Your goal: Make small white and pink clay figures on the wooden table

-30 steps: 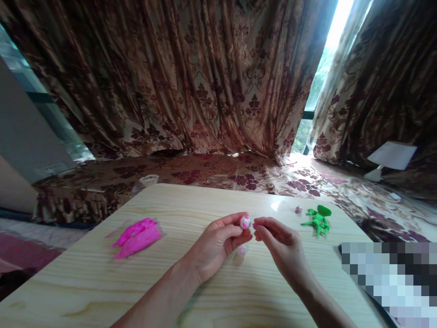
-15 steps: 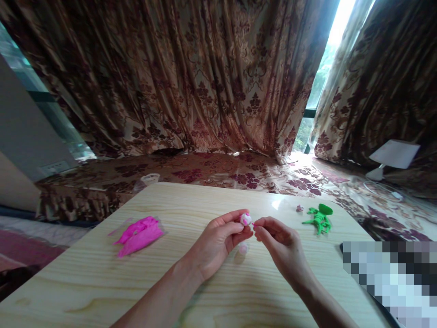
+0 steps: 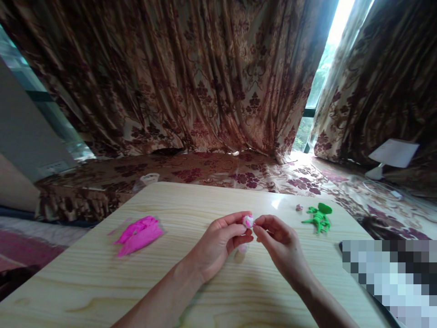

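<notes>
The ball, white with pink patches, is held up above the wooden surface, between the two hands. The left hand comes in from the ball's left and has it gripped between thumb and fingertips, with the lower fingers curled loosely beneath it. The right hand is at the ball's right side, thumb and forefinger drawn together at its edge; they seem to pinch a tiny pink bit, though it is too small to be sure. The other fingers of that hand are bent in behind the forefinger.

Just below the ball in view, a pale lump rests on the surface, partly covered by the left hand's fingers. Well to the left of the ball lies the bright pink clay, in clear wrapping. To the right of the ball and farther back is the green figure, with a small pinkish piece just beside it, on the side toward the ball. Beyond the ball, past the far edge of the surface, hangs the patterned curtain; far off to the ball's right stands the white lamp.
</notes>
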Demonstrator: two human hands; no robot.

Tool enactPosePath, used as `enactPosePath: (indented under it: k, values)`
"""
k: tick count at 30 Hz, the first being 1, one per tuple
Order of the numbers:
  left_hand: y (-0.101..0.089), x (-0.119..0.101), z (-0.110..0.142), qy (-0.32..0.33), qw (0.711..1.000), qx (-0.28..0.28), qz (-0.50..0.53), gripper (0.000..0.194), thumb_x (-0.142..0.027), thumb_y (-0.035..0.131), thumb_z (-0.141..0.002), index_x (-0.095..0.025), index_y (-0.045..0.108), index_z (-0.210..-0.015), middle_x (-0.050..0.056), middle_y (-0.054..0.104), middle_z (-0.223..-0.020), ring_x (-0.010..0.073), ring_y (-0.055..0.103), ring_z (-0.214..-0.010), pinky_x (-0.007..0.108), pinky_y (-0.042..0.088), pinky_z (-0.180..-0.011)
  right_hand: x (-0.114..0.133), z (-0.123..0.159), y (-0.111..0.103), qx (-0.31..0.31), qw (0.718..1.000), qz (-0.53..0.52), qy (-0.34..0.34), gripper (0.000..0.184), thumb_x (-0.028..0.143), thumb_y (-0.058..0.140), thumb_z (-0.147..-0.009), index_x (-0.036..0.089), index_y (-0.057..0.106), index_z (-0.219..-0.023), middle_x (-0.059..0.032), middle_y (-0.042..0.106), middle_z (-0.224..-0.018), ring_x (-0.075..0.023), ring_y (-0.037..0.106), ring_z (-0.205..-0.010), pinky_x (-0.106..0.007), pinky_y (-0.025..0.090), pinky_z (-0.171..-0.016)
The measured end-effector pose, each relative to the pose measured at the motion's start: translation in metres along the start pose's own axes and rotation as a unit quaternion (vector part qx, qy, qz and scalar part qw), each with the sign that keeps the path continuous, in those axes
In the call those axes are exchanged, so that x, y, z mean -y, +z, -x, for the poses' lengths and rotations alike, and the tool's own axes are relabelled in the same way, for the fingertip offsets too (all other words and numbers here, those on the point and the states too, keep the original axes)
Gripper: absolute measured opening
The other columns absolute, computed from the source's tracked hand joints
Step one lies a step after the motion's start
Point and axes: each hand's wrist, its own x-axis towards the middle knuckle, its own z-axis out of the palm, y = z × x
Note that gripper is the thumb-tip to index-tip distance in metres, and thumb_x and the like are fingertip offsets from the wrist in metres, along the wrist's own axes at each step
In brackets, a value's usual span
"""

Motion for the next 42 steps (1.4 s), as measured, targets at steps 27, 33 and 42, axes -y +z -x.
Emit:
enactPosePath:
  k: [27, 33, 42]
  values:
    - [0.005, 0.001, -0.001, -0.011, 1.000, -0.011, -0.018, 0.025, -0.017, 0.060, -0.074, -0.014, 0.065, -0.098, 0.008, 0.064, -0.095, 0.0128, 0.060, -0.077, 0.024, 0.048, -0.074, 0.005, 0.001, -0.002, 0.009, 0.999, -0.033, 0.023, 0.016, 0.032, 0.058, -0.079, 0.016, 0.057, -0.078, 0.0011, 0.057, -0.067, -0.0097, 0.052, -0.059, -0.022, 0.043, -0.055]
    - [0.005, 0.001, 0.000, -0.018, 1.000, -0.005, -0.026, 0.026, -0.016, 0.059, -0.075, -0.015, 0.064, -0.100, 0.007, 0.063, -0.097, 0.0125, 0.060, -0.076, 0.023, 0.048, -0.070, 0.004, 0.000, -0.003, 0.004, 0.999, -0.036, 0.020, 0.014, 0.031, 0.060, -0.077, 0.017, 0.057, -0.077, 0.0013, 0.057, -0.070, -0.0092, 0.051, -0.059, -0.021, 0.043, -0.055]
    - [0.004, 0.003, -0.001, -0.006, 0.999, -0.008, -0.034, 0.026, -0.018, 0.058, -0.077, -0.014, 0.063, -0.102, 0.009, 0.061, -0.104, 0.0138, 0.058, -0.082, 0.026, 0.048, -0.077, 0.007, 0.000, -0.005, -0.004, 0.999, -0.046, 0.027, 0.014, 0.030, 0.055, -0.081, 0.017, 0.058, -0.078, 0.0022, 0.056, -0.065, -0.0093, 0.051, -0.059, -0.022, 0.043, -0.057]
